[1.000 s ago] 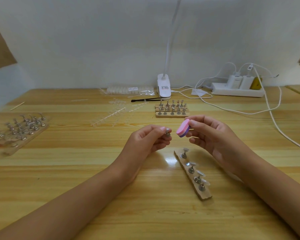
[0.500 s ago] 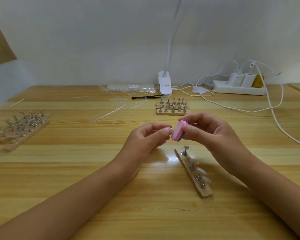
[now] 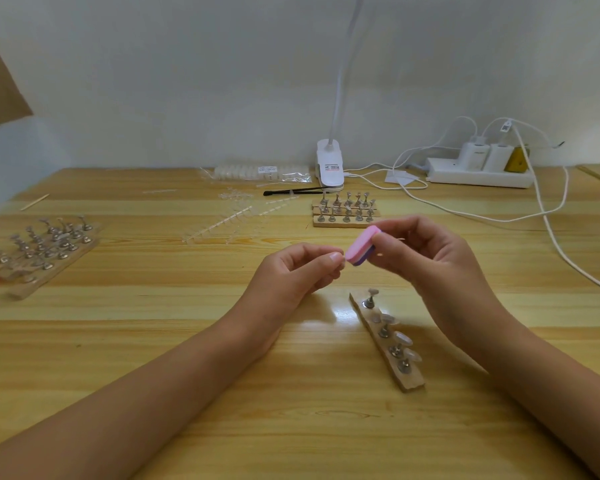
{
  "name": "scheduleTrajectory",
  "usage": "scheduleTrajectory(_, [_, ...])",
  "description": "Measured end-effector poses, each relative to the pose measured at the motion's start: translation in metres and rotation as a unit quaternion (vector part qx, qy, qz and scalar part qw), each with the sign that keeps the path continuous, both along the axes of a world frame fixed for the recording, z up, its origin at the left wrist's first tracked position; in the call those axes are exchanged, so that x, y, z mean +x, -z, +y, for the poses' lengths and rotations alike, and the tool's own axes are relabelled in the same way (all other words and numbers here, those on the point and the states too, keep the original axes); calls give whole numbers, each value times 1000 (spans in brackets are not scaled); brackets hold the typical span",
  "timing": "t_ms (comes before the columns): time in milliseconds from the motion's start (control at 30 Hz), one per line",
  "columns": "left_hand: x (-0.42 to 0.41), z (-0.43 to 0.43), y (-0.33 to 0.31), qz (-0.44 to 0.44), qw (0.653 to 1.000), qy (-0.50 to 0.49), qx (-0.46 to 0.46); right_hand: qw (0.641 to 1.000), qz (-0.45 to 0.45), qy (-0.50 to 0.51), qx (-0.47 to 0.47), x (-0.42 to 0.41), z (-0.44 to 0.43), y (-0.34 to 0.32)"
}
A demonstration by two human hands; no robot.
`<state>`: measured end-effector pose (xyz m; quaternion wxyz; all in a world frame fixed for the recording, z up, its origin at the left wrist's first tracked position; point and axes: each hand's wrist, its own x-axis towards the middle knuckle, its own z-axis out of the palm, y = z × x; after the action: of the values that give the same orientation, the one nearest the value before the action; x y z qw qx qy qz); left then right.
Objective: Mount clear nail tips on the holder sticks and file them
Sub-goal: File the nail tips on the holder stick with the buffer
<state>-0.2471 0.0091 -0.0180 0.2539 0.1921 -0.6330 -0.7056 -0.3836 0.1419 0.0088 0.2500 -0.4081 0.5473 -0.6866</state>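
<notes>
Pink-and-purple file block (image 3: 361, 250) — white lamp clip (image 3: 330, 167).

Right hand (image 3: 430, 258) gripping file (image 3: 361, 250), left hand (image 3: 298, 271) pinching tip (image 3: 343, 262)

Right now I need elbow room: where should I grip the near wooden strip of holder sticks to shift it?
Pinch the wooden strip by its long edges at the bare near end, coming in low from the near side. The holder sticks stand along its top and the clear tips overhang rightward, so a grab from above would likely knock them.
</notes>
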Motion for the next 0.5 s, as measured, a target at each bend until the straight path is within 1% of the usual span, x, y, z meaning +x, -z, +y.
scheduleTrajectory(100, [0,0,0,-4,1000,-4,-2,1000,17,-19,19,-1,1,-2])
scheduleTrajectory(233, [0,-1,0,11,1000,-7,20,1000,23,6,5,-5,4,-8])
scheduleTrajectory(367, [0,-2,1,11,1000,-4,7,995,49,-51,68,-1,2,-4])
scheduleTrajectory(400, [0,-1,1,11,1000,-1,3,995,50,-56,72,1,1,-3])
scheduleTrajectory(500, [-1,-1,2,11,1000,2,1,998,33,-30,41,1,0,-1])
